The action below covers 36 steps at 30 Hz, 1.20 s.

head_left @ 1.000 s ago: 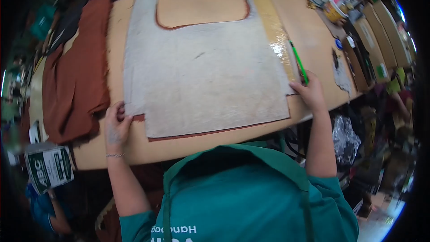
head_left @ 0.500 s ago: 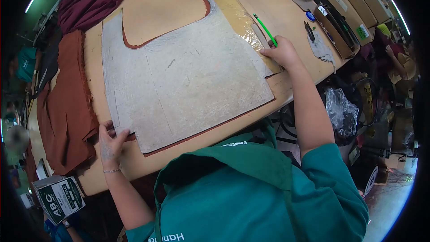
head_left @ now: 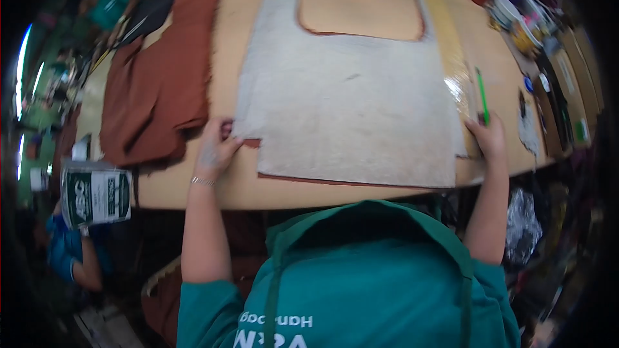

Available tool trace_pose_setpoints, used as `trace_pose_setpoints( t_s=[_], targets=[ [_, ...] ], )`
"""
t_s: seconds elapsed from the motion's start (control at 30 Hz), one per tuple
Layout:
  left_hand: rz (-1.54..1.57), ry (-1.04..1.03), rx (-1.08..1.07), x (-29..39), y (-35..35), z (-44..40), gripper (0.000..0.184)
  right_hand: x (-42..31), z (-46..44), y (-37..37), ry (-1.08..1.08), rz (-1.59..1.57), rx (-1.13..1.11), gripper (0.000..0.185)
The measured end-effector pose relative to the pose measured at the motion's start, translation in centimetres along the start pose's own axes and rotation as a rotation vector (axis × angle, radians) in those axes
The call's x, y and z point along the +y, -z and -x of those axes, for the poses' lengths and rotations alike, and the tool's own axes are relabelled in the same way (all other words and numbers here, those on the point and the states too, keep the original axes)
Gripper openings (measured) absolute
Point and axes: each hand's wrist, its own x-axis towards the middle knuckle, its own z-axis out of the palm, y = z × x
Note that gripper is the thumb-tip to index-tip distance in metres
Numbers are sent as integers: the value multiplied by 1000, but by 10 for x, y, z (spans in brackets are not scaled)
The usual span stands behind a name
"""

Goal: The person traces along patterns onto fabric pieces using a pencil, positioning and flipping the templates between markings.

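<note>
At the table (head_left: pixel 174 190), curled right fingers (head_left: pixel 474 128) hold a green pencil (head_left: pixel 483 95).

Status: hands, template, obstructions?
Left hand at notch of grey template; right hand holding green pencil. Template flat over rust fabric. Brown cloth lies apart, left.

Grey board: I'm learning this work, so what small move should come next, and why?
Probably steady the grey board with the left hand, at its near-left corner: brown cloth shows beneath the near edge, and the right hand holds a green pencil, perhaps for tracing.
</note>
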Motion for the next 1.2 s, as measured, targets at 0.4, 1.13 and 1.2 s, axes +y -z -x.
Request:
trace_pose_setpoints(
  t_s=[0.4,1.13,1.2],
  targets=[
    [34,26,-66,11,13,-44,55,-9,-5,-5,51,112,120,37],
    [55,229,60,32,-10,-93,49,-21,-24,-6,-115,77,30,38],
    [100,235,51,31,-10,-96,49,-20,-24,-7,-112,85,31,37]
  ],
)
